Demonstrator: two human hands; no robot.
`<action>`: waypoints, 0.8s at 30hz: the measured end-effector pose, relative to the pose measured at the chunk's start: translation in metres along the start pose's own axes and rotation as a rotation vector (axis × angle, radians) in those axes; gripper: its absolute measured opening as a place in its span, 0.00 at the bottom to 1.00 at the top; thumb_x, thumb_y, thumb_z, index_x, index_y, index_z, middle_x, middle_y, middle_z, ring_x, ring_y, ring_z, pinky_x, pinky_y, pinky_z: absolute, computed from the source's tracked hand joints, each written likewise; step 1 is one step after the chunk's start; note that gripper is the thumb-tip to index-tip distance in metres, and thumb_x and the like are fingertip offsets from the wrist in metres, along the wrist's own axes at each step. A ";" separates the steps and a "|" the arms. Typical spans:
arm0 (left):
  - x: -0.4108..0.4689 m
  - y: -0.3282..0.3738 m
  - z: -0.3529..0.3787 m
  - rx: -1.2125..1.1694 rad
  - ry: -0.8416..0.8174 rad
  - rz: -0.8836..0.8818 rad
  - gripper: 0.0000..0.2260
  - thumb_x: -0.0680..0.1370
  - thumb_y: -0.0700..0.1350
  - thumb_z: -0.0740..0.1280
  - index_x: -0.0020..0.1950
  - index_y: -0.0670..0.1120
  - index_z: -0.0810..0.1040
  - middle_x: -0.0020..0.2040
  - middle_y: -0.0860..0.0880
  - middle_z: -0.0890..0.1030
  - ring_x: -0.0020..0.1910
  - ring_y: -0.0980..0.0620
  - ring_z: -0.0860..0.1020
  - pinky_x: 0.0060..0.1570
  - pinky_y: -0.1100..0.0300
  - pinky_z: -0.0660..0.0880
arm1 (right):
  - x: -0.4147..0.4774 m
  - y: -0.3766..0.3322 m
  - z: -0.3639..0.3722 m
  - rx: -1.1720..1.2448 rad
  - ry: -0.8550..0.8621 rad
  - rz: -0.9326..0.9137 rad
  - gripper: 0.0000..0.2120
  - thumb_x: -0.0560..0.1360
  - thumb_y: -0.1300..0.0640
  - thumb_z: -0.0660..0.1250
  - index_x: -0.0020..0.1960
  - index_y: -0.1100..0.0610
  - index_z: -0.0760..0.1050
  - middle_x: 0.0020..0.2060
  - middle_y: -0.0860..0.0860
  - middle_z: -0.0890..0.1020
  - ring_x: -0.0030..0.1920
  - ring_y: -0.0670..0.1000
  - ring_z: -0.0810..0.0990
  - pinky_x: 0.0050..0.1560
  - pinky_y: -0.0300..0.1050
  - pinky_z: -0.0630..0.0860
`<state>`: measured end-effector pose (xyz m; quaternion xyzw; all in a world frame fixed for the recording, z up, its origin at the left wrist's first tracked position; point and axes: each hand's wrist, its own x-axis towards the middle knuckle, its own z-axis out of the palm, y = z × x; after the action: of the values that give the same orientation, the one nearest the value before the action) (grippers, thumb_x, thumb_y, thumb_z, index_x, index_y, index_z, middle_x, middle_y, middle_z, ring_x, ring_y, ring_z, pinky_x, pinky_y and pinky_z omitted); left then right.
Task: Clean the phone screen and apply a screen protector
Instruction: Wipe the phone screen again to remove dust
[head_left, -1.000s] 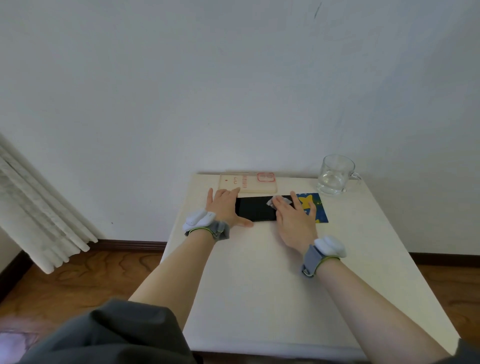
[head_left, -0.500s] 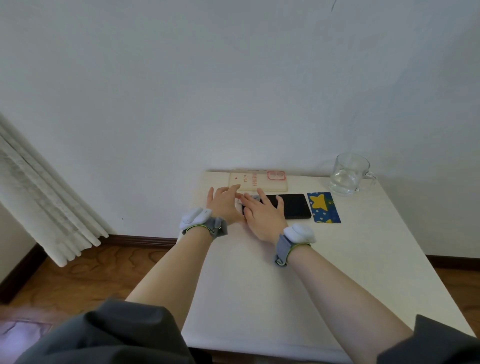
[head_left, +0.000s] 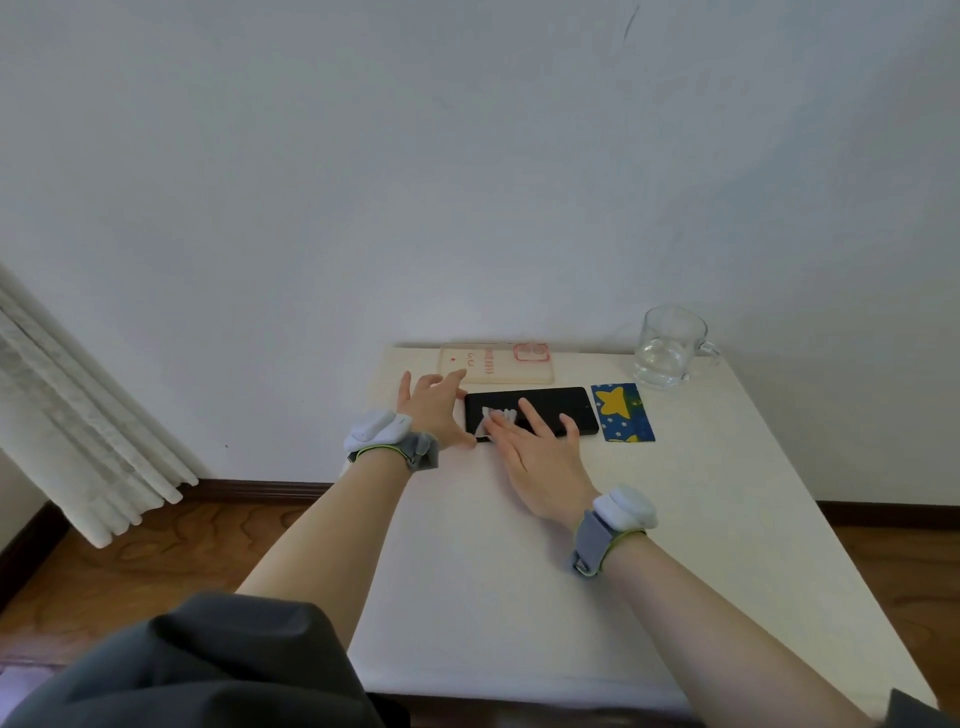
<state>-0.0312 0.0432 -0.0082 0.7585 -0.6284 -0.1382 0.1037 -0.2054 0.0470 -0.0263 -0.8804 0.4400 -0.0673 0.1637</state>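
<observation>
Fingers (head_left: 535, 418) of the right hand (head_left: 540, 457) are held straight and flat. A small white wipe (head_left: 496, 417) is pressed beneath them onto the left part of the phone (head_left: 558, 402), and nothing is seen to be curled round or pinched. The left hand (head_left: 434, 410) is spread with straight fingers on the table (head_left: 519, 597) at the phone's left end. Its thumb is brought up to the near-left corner, apparently to steady the phone, though actual contact cannot be made out.

The phone is laid flat, dark screen up, near the far edge of the table. Its long axis is set left to right, parallel to that edge and to the wall behind. Which end is the top cannot be told, since no camera or button is shown.

The cleaning step is judged to be in hand and not finished: the wipe is on the glass, and the right part of the screen is uncovered. No protector is seen on the phone, so application is judged to be wholly left to do.

A pale phone case (head_left: 496, 364) is placed just behind the phone. A blue packet (head_left: 623, 413) with a yellow star is set just beside its right end, and a glass mug (head_left: 670, 348) is stood farther right, near the far corner.
</observation>
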 end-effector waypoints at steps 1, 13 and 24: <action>0.000 0.001 -0.001 0.009 -0.009 -0.001 0.43 0.67 0.50 0.73 0.76 0.52 0.52 0.66 0.56 0.74 0.74 0.53 0.55 0.74 0.47 0.36 | -0.003 0.005 -0.001 -0.017 0.016 0.026 0.22 0.83 0.50 0.41 0.76 0.44 0.55 0.75 0.38 0.57 0.78 0.45 0.44 0.73 0.59 0.40; 0.003 0.008 0.000 -0.017 -0.046 -0.013 0.41 0.68 0.49 0.73 0.76 0.49 0.55 0.68 0.55 0.72 0.75 0.52 0.55 0.74 0.45 0.37 | -0.018 0.042 -0.013 -0.100 0.110 0.248 0.22 0.83 0.52 0.44 0.76 0.46 0.53 0.77 0.39 0.53 0.78 0.46 0.44 0.74 0.60 0.42; 0.000 0.005 -0.001 -0.034 -0.024 0.014 0.39 0.69 0.54 0.73 0.74 0.49 0.58 0.68 0.55 0.72 0.74 0.53 0.56 0.73 0.45 0.37 | -0.034 0.046 -0.012 -0.209 0.173 0.258 0.24 0.81 0.50 0.39 0.75 0.46 0.58 0.75 0.40 0.61 0.78 0.47 0.47 0.73 0.57 0.42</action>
<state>-0.0352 0.0425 -0.0061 0.7504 -0.6324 -0.1574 0.1100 -0.2636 0.0454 -0.0297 -0.8198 0.5662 -0.0752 0.0400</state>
